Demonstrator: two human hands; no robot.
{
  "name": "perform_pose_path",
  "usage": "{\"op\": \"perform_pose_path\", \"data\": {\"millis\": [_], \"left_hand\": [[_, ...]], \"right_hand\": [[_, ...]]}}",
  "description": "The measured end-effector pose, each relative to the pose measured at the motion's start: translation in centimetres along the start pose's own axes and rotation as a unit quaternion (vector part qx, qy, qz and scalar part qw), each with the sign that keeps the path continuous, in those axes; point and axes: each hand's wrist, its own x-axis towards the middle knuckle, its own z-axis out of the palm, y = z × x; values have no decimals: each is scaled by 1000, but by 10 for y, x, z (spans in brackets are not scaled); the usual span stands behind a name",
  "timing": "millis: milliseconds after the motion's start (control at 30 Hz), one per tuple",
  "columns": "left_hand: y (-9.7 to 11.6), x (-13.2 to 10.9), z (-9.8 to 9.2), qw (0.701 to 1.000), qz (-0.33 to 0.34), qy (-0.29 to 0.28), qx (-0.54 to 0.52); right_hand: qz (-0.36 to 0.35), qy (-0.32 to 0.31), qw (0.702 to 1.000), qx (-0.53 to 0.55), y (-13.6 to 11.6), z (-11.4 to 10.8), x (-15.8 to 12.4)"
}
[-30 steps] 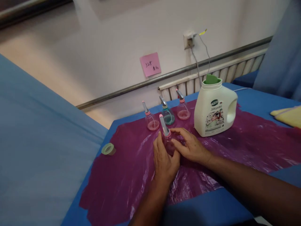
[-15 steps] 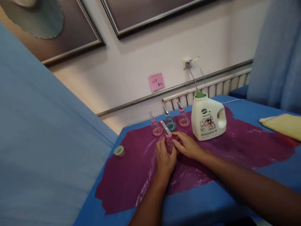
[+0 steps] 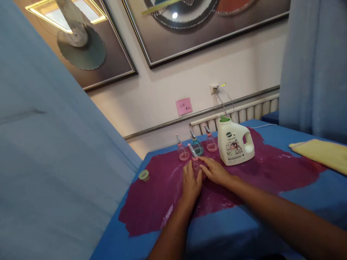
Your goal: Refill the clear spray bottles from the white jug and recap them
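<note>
A small clear pink spray bottle (image 3: 195, 163) with a silver-and-pink trigger head stands upright between my hands. My left hand (image 3: 191, 184) curls round its left and near side, thumb against the front. From the right, my right hand (image 3: 216, 171) has its fingers on the bottle's other side. Just behind are two more pink spray bottles, one on the left (image 3: 183, 154) and one farther back (image 3: 211, 143), with a teal spray bottle (image 3: 197, 148) between them. A big cream jug (image 3: 235, 144) with an uncapped mouth and a green piece inside stands right of my hands.
A purple plastic sheet (image 3: 151, 206) lies over the blue-covered table (image 3: 222, 231). On its left edge sits a pale green cap (image 3: 144, 175). A folded yellow cloth (image 3: 322, 153) lies at the right. Blue curtains (image 3: 54, 162) flank both sides; a radiator (image 3: 256, 108) runs behind.
The camera view has tilted up, so more of the wall pictures shows and the table things appear slightly lower. Both hands stay at the same pink spray bottle.
</note>
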Motion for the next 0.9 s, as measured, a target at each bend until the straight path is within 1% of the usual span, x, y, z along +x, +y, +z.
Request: {"op": "perform_pose_path", "data": {"millis": [233, 400, 567, 733, 900], "left_hand": [[0, -2, 7, 1000, -19, -1, 5], [5, -2, 10, 999, -28, -3, 15], [10, 0, 8, 999, -22, -13, 22], [14, 3, 2, 998, -16, -36, 39], [13, 8, -18, 995, 2, -78, 61]], "right_hand": [[-7, -3, 1000, -4, 8, 5, -3], [-3, -12, 1000, -18, 8, 0, -5], [4, -26, 999, -38, 5, -4, -6], [-2, -47, 996, -73, 0, -10, -3], [-16, -94, 989, -114, -1, -29, 5]]}}
